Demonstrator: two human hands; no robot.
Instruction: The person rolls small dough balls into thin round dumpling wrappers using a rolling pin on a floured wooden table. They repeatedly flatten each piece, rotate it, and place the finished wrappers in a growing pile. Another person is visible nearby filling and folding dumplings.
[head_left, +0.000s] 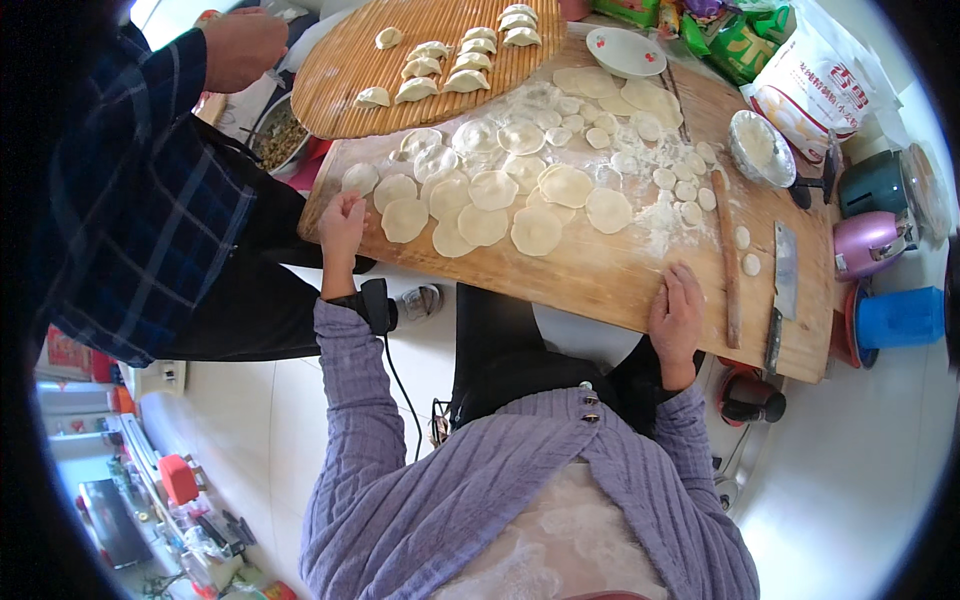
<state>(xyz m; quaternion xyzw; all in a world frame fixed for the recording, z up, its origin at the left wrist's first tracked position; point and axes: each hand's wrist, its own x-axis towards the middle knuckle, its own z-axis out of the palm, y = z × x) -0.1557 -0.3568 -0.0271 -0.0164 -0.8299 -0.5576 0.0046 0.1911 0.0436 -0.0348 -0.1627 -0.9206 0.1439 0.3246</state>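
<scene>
My left hand (344, 223) rests at the left front edge of a floured wooden board (600, 262), its fingers by a rolled dough wrapper (360, 179). Whether it grips the wrapper or the board's edge I cannot tell. On the board's front edge, farther right, lies my right hand (676, 311), with no object visible in it. Several thin round wrappers (536, 231) overlap between the hands. Small flattened dough pieces (685, 191) lie in flour beyond the right hand. A wooden rolling pin (726, 259) and a cleaver (784, 277) lie to its right.
Folded dumplings (416, 89) sit on a round slatted tray (337, 82) overlapping the board. A co-worker in a plaid sleeve (157, 187) stands at left beside a bowl of filling (281, 139). A flour bowl (761, 148), flour bag (825, 82) and pink kettle (866, 246) stand right.
</scene>
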